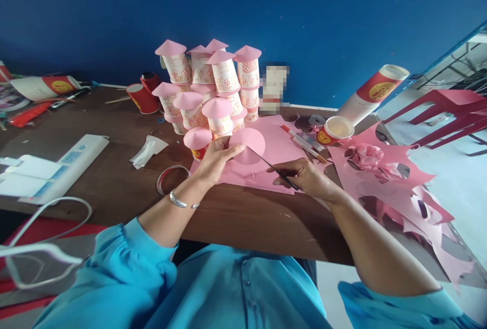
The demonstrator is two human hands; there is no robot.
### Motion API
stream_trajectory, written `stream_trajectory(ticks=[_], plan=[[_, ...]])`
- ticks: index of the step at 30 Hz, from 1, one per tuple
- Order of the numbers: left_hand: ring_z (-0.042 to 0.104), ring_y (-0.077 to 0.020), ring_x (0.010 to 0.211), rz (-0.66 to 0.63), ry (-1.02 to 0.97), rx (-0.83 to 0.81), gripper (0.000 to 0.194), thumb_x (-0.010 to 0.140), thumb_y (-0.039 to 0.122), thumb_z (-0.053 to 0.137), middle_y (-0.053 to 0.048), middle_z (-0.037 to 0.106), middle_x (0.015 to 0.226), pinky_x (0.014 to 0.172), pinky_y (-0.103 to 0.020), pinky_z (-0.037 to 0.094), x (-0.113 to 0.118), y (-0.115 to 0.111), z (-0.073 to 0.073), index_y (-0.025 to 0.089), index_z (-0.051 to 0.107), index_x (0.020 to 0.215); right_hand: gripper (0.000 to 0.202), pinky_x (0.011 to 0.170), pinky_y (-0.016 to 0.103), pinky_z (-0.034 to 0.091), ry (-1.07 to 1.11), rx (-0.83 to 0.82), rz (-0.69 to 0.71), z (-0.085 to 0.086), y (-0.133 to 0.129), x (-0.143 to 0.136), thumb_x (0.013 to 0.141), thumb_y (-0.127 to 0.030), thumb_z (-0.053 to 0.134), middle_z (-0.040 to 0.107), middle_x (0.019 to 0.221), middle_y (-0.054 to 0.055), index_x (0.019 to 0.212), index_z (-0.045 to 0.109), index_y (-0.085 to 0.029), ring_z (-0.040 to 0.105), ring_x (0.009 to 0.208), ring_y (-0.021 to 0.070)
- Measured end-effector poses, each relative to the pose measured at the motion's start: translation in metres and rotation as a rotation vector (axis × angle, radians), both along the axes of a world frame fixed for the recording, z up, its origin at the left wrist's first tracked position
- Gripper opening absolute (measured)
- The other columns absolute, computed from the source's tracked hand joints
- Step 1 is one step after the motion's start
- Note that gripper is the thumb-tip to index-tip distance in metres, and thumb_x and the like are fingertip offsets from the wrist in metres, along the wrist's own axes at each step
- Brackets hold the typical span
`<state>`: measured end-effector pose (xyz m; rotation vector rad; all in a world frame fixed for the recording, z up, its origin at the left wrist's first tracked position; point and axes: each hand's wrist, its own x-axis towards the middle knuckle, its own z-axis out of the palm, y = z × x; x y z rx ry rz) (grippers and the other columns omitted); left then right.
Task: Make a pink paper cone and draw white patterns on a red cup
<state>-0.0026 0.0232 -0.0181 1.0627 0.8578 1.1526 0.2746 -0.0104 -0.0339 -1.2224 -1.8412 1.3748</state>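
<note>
The left hand [218,160] pinched the edge of a pink paper disc [255,138], thumb on top, fingers mostly hidden behind it. The right hand [302,175] was closed around the dark handles of the scissors [279,172], whose blades reached up to the disc — how far they were parted could not be told. The disc was above pink sheets [272,128] on the brown table [236,217], just right of a red cup [198,152] topped by a pink cone [197,137]. Behind stood stacked white cups [224,76] with red drawings — these, too, wore pink cones. Pens [304,145] lay right of the disc; cut pink scraps [416,176] covered the table's right end.
</note>
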Motion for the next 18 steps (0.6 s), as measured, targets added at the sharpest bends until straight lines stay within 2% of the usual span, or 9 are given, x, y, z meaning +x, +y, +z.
stream_trajectory(ticks=[3, 5, 7, 9, 11, 13, 15, 18], plan=[[0.076, -0.0232, 0.087, 0.020, -0.029, -0.013, 0.045, 0.068, 0.048, 0.102, -0.007, 0.085, 0.090, 0.083, -0.037, 0.061, 0.000, 0.001, -0.001, 0.018, 0.086, 0.097, 0.076, 0.055, 0.028, 0.041, -0.030, 0.007, 0.008, -0.003, 0.002, 0.003, 0.083, -0.076, 0.088, 0.065, 0.064, 0.000, 0.123, 0.088, -0.011, 0.050, 0.057, 0.0121], [0.078, -0.0256, 0.089, 0.027, -0.053, -0.006, 0.045, 0.069, 0.048, 0.101, -0.008, 0.085, 0.091, 0.085, -0.039, 0.062, 0.000, 0.001, -0.001, 0.018, 0.085, 0.098, 0.068, 0.057, 0.029, 0.043, -0.116, 0.061, 0.003, -0.003, 0.004, 0.007, 0.087, -0.072, 0.085, 0.067, 0.066, 0.000, 0.122, 0.087, -0.014, 0.054, 0.058, 0.0134], [0.080, -0.0275, 0.091, 0.031, -0.069, 0.008, 0.043, 0.071, 0.049, 0.099, -0.009, 0.086, 0.092, 0.085, -0.040, 0.062, 0.000, 0.001, -0.001, 0.018, 0.085, 0.098, 0.051, 0.060, 0.028, 0.045, -0.306, 0.204, -0.071, -0.003, 0.007, 0.012, 0.091, -0.062, 0.084, 0.072, 0.070, 0.000, 0.120, 0.086, -0.020, 0.061, 0.062, 0.0156], [0.080, -0.0282, 0.093, 0.027, -0.074, 0.009, 0.042, 0.073, 0.048, 0.098, -0.009, 0.086, 0.093, 0.086, -0.040, 0.062, 0.001, 0.001, 0.000, 0.018, 0.084, 0.098, 0.037, 0.066, 0.028, 0.048, -0.561, 0.385, -0.207, -0.001, 0.010, 0.017, 0.091, -0.047, 0.085, 0.080, 0.082, 0.001, 0.122, 0.081, -0.026, 0.072, 0.075, 0.0204], [0.080, -0.0277, 0.094, 0.011, -0.074, 0.001, 0.041, 0.073, 0.048, 0.098, -0.008, 0.086, 0.094, 0.086, -0.040, 0.062, 0.002, -0.001, 0.001, 0.018, 0.085, 0.099, 0.036, 0.071, 0.031, 0.052, -0.760, 0.496, -0.320, 0.002, 0.013, 0.021, 0.091, -0.038, 0.083, 0.085, 0.097, 0.005, 0.124, 0.075, -0.027, 0.078, 0.088, 0.0263], [0.080, -0.0270, 0.094, -0.007, -0.071, 0.000, 0.042, 0.073, 0.049, 0.098, -0.008, 0.086, 0.096, 0.087, -0.040, 0.062, 0.003, -0.002, 0.001, 0.019, 0.085, 0.100, 0.036, 0.074, 0.035, 0.055, -0.867, 0.515, -0.367, 0.005, 0.014, 0.022, 0.092, -0.034, 0.080, 0.086, 0.107, 0.009, 0.126, 0.071, -0.025, 0.080, 0.094, 0.0303], [0.078, -0.0263, 0.093, -0.028, -0.054, -0.004, 0.042, 0.073, 0.050, 0.097, -0.008, 0.085, 0.096, 0.087, -0.039, 0.061, 0.004, -0.003, 0.001, 0.019, 0.085, 0.099, 0.039, 0.078, 0.038, 0.059, -0.916, 0.496, -0.371, 0.007, 0.013, 0.022, 0.094, -0.031, 0.078, 0.085, 0.114, 0.013, 0.131, 0.068, -0.023, 0.080, 0.101, 0.0334], [0.074, -0.0232, 0.086, -0.070, 0.045, -0.042, 0.041, 0.072, 0.051, 0.097, -0.006, 0.082, 0.089, 0.082, -0.037, 0.059, 0.003, -0.003, -0.003, 0.017, 0.084, 0.092, 0.051, 0.094, 0.046, 0.063, -0.923, 0.500, -0.299, 0.008, 0.011, 0.027, 0.092, -0.028, 0.078, 0.080, 0.135, 0.018, 0.141, 0.065, -0.022, 0.076, 0.125, 0.0383]])
